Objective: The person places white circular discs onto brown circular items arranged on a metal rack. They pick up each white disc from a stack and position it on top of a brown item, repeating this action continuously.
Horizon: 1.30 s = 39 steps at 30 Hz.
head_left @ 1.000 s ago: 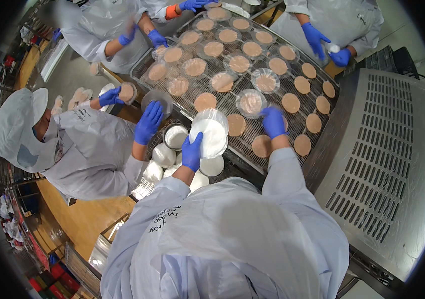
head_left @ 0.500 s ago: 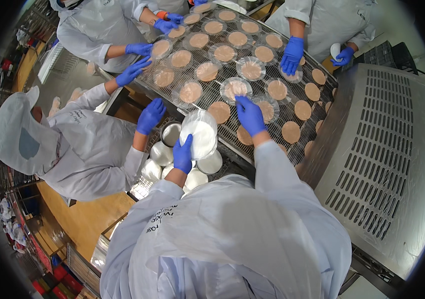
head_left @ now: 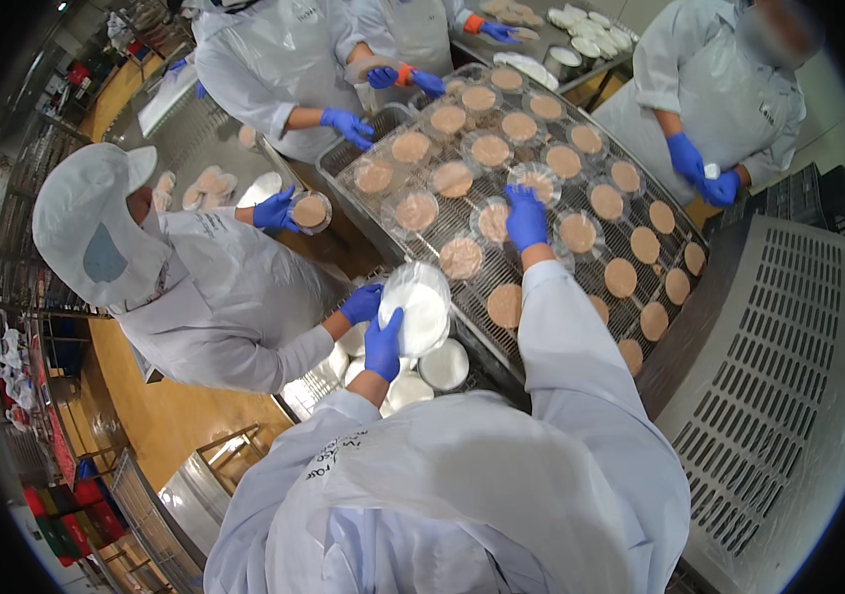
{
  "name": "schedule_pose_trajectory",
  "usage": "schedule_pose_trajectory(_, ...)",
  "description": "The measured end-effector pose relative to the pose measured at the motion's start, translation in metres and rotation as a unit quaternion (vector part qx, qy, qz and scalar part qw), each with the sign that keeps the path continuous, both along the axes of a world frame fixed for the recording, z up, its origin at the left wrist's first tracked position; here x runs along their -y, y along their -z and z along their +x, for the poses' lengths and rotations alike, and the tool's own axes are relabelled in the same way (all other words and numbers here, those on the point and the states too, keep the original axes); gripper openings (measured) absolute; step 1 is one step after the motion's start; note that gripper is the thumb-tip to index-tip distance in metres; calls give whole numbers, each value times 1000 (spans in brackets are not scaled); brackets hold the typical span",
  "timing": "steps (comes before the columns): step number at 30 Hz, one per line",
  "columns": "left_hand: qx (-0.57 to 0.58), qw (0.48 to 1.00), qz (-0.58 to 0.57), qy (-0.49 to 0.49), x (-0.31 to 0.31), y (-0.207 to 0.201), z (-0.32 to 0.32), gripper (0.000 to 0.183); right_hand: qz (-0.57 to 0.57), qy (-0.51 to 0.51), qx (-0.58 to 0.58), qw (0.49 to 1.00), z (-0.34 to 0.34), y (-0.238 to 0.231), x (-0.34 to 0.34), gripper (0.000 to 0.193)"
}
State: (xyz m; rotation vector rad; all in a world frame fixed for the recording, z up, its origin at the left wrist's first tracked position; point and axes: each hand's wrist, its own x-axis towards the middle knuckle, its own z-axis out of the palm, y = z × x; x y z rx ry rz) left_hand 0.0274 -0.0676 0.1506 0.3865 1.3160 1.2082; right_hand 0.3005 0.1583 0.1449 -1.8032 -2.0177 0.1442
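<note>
My left hand (head_left: 383, 345) is closed round the edge of a stack of round clear plastic sheets (head_left: 414, 309), held up beside the belt. My right hand (head_left: 526, 220) reaches over the mesh conveyor belt (head_left: 482, 289), fingers stretched out and touching a film-covered patty (head_left: 542, 178). Flat round pinkish-brown patties lie over the belt. Many carry a clear sheet wider than themselves, while those on the right, such as this bare patty (head_left: 620, 278), have none. Below the stack, round white stacks and a metal tin (head_left: 444, 365) stand in a tray.
On my left a co-worker (head_left: 214, 287) holds a patty (head_left: 309, 210) in one blue glove. Others stand at the belt's far end; one at the right (head_left: 704, 99) has both gloves together. A slotted steel housing (head_left: 759, 366) borders the belt's right. Black crates (head_left: 808, 203) stand behind it.
My right hand has gone to a patty farther along the belt. The left co-worker has drawn back with a patty. The right co-worker's hand has left the belt. The whole view has shifted.
</note>
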Motion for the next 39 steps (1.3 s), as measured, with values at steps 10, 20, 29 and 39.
schedule_pose_trajectory(10,-72,995,65,19,-52,100,22,47,-193,-112,-96,970,14,81,57,20)
schedule_pose_trajectory(20,-47,998,12,46,-31,101,99,45,-168,-99,-350,916,-2,85,127,27)
schedule_pose_trajectory(29,-32,999,-5,21,-5,70,76,46,56,112,-92,988,157,71,42,22)
schedule_pose_trajectory(39,0,996,55,72,-2,85,86,44,-130,-25,-334,933,49,64,152,27)
